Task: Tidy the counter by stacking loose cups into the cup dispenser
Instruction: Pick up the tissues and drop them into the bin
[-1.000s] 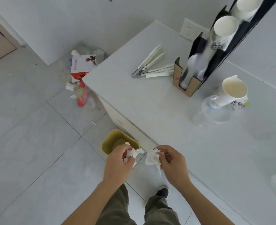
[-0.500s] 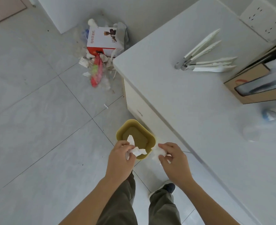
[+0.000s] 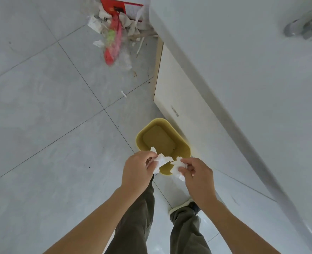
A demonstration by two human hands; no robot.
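My left hand (image 3: 137, 169) pinches a crumpled white tissue piece (image 3: 160, 160). My right hand (image 3: 197, 177) pinches a second white tissue piece (image 3: 178, 167). Both hands hang side by side over the near rim of a small yellow waste bin (image 3: 146, 132) that stands on the floor against the counter's base. No cups and no cup dispenser are in view. Of the white counter (image 3: 252, 74) I see only the left part of its top, along the right of the frame.
A pile of rubbish with a red and white box (image 3: 121, 7) and red plastic (image 3: 113, 46) lies on the floor at the counter's far corner. Metal tongs (image 3: 305, 27) lie at the counter's top right. My legs and a shoe (image 3: 186, 208) stand below my hands on grey floor tiles.
My view has tipped down from the counter to the floor, so the cups and dispenser have left the frame. Both hands, still holding tissue, now sit over the yellow bin.
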